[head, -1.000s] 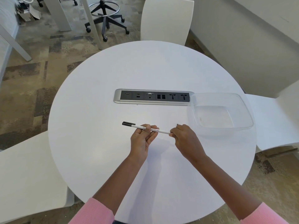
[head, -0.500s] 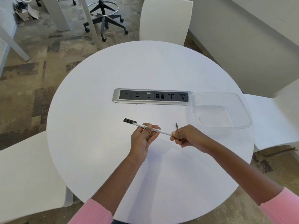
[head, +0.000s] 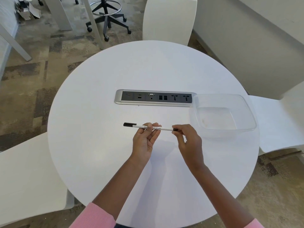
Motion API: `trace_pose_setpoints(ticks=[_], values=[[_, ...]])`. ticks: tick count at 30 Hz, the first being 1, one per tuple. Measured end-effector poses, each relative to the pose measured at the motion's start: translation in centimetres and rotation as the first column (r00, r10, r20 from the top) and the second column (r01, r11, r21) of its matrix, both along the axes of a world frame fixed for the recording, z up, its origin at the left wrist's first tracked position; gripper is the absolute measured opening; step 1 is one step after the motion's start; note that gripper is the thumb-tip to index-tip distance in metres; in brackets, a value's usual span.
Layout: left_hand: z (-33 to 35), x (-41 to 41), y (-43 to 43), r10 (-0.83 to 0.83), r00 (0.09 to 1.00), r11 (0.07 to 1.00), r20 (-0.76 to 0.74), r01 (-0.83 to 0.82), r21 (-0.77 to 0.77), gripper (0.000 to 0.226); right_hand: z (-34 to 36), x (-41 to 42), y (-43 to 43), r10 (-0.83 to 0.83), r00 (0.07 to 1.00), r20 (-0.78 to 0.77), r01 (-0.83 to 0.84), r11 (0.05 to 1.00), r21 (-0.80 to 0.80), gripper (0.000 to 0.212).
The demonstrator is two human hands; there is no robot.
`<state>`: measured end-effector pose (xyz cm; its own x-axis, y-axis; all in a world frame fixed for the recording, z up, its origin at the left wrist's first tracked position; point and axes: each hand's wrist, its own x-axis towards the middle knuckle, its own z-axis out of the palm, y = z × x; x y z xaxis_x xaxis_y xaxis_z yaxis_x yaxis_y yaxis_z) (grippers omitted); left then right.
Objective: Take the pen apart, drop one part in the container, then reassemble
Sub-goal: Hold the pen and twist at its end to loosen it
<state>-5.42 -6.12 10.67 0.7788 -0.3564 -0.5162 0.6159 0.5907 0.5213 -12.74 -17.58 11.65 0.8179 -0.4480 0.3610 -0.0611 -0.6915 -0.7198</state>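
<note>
A slim white pen (head: 162, 128) with a black cap on its left end is held level above the round white table (head: 92, 145). My left hand (head: 145, 141) pinches the barrel near its middle, palm up. My right hand (head: 189, 137) pinches a small black end piece (head: 175, 129) at the pen's right tip. An empty clear plastic container (head: 246, 122) stands to the right of my right hand, apart from it.
A silver power and socket strip (head: 154, 97) is set into the table behind the pen. White chairs stand at the far side, the right and the near left. A rolling stool base is on the carpet beyond.
The small black piece stood apart from the barrel in my right fingers half a second ago; now it sits against the pen's right tip. The pen has levelled out.
</note>
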Motion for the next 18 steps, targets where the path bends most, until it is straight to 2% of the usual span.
trace_pose_setpoints(ticks=[5,9,12,15,18], values=[[0.1,-0.3,-0.3,0.013,0.999,1.000,-0.052,-0.013,-0.009,0.017,0.0,0.3,-0.2,-0.016,0.999,0.035,0.017,0.999,-0.028,0.011],[0.0,-0.5,-0.6,0.032,0.997,0.999,-0.068,-0.032,0.000,0.016,0.2,0.6,-0.2,-0.029,1.000,0.008,0.029,0.999,0.027,0.009],[-0.1,-0.5,-0.6,0.030,0.999,0.999,-0.037,-0.029,0.023,0.016,0.4,0.7,-0.1,-0.084,0.993,-0.085,0.102,0.966,0.239,0.010],[-0.1,-0.5,-0.6,0.022,1.000,0.998,0.015,-0.022,0.064,0.016,0.6,1.1,-0.1,-0.105,0.970,-0.219,0.202,0.849,0.489,0.017],[-0.2,-0.5,-0.6,0.014,0.998,0.994,0.059,-0.021,0.106,0.017,0.7,1.7,-0.8,-0.078,0.945,-0.318,0.271,0.731,0.626,0.016]])
